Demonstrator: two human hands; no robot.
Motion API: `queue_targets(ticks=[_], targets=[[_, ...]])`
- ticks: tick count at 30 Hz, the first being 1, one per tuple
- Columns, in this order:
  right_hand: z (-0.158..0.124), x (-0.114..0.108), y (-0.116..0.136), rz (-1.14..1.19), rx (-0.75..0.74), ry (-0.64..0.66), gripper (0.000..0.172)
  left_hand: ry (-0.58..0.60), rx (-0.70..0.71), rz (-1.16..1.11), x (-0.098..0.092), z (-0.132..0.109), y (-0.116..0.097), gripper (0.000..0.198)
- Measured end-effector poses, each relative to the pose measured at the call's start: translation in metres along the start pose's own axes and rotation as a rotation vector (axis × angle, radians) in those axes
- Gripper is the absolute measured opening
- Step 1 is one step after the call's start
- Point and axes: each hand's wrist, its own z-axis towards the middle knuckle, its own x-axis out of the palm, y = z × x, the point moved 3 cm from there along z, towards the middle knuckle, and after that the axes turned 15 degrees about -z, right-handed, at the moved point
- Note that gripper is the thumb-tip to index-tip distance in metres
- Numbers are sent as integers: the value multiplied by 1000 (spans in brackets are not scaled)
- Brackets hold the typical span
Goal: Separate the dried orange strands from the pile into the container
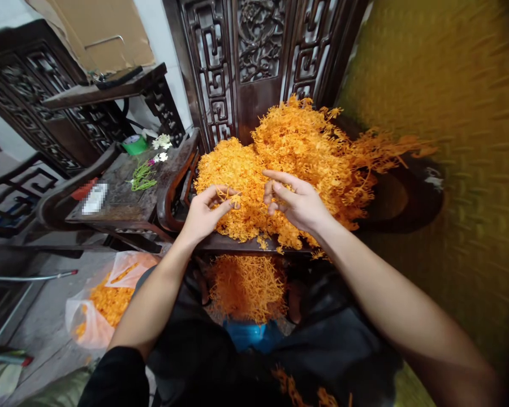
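My left hand (pixel 207 212) pinches a small orange plastic-looking flower piece (pixel 234 200) with thin strands between thumb and fingers. To its right is my right hand (pixel 294 200), index finger stretched out and the others loosely bent; I see nothing clearly held in it. Both hands are in front of a large heap of orange flower pieces (pixel 309 147) piled on a dark wooden chair (pixel 237 244). Below the seat edge, between my legs, more orange stringy pieces (pixel 246 288) rise over a blue container (pixel 252 334).
At left, a dark wooden side table (pixel 123 198) bears a roll of green tape (pixel 134 144), white flowers (pixel 162 141) and green strands (pixel 143 176). A plastic bag (pixel 91 319) of orange pieces lies on the floor. A carved chair back (pixel 261 96) rises behind the heap.
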Motion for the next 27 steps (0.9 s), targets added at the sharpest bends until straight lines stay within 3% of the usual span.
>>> queue_targets(ticks=[3,7,10,12,15,19,24,27], targets=[[-6,9,13,-303,-149,-90,34,36,-53,12,5,-6,-1,27],[-17,29,29,-795,-567,-119,32,48,-113,53,13,-11,-1,31],[-21,39,29,-882,-730,-75,25,48,-84,97,16,-12,-3,27],[-21,37,28,-805,-709,-214,20,74,-90,93,18,-13,-5,25],[-19,34,23,-610,-542,-440,28,103,-88,137,19,-13,-10,19],[-8,28,15,-389,-384,-459,33,125,-65,138,16,-13,-17,14],[16,-23,15,-144,-337,-578,41,195,-116,63,5,-17,-22,22],[17,-37,13,-123,-200,-512,40,201,-124,51,-1,-19,-23,24]])
